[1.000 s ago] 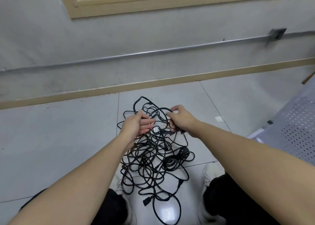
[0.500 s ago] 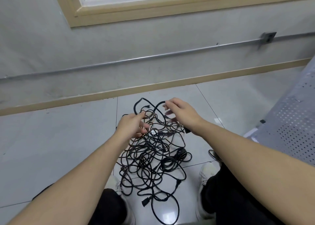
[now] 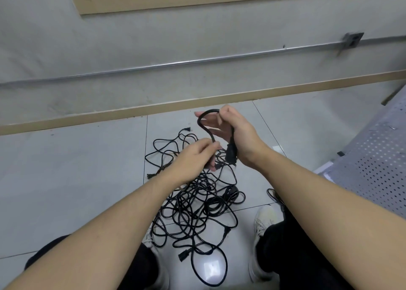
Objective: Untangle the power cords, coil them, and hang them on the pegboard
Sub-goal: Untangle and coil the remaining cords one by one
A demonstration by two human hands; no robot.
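Note:
A tangle of black power cords lies on the tiled floor between my feet. My right hand is raised above the pile and holds one black cord near its plug end; the plug hangs below my palm and the cord arches over my fingers. My left hand pinches the same cord lower down, just above the pile. No pegboard hooks are visible.
A grey wall with a metal conduit and a tan skirting board stands ahead. A perforated grey metal panel lies at the right. My white shoes flank the pile.
Both hands left the pile's surface. My right hand rose with a cord's plug end held in it, and my left hand took hold of that cord lower down.

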